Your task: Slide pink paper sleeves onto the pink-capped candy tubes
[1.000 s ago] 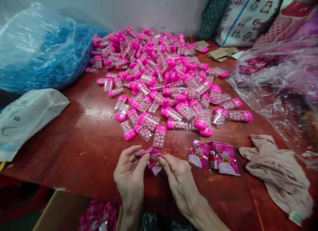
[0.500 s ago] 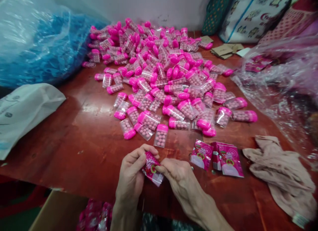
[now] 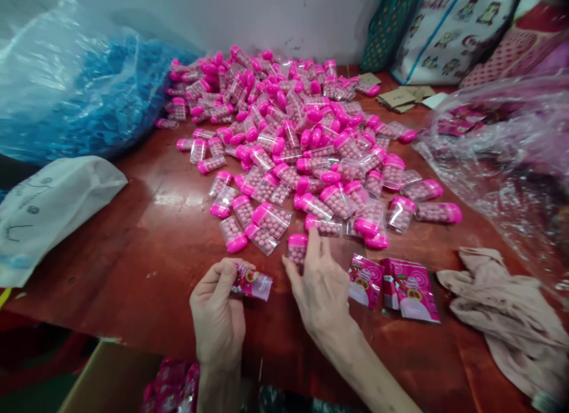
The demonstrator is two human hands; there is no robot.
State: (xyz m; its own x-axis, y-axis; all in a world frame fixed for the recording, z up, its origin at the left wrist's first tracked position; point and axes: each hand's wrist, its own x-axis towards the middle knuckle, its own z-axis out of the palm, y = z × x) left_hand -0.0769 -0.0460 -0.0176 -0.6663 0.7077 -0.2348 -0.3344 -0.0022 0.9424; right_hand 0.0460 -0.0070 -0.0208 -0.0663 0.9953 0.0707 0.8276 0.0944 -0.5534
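Observation:
My left hand point(image 3: 217, 312), near the table's front edge, pinches a pink printed sleeve point(image 3: 254, 282) between thumb and fingers. My right hand point(image 3: 320, 282) reaches over a pink-capped container point(image 3: 297, 248) filled with small pink balls. Its thumb and fingers are spread around the container's right and lower sides; whether they grip it is not clear. Behind the hands lies a big heap of similar containers point(image 3: 284, 134). Flat pink sleeves point(image 3: 415, 291) lie to the right of my right hand, with another sleeve point(image 3: 365, 279) beside them.
A clear bag of blue pieces point(image 3: 120, 99) and a white bag point(image 3: 53, 205) are at the left. On the right lie a beige cloth point(image 3: 511, 318) and clear plastic point(image 3: 498, 164). Below the table's edge, a cardboard box point(image 3: 111, 377) stands beside pink packets point(image 3: 171, 383).
My right hand has let go of the sleeve and moved forward to the nearest container, its fingers spreading. The sleeve in my left hand has turned and shifted left.

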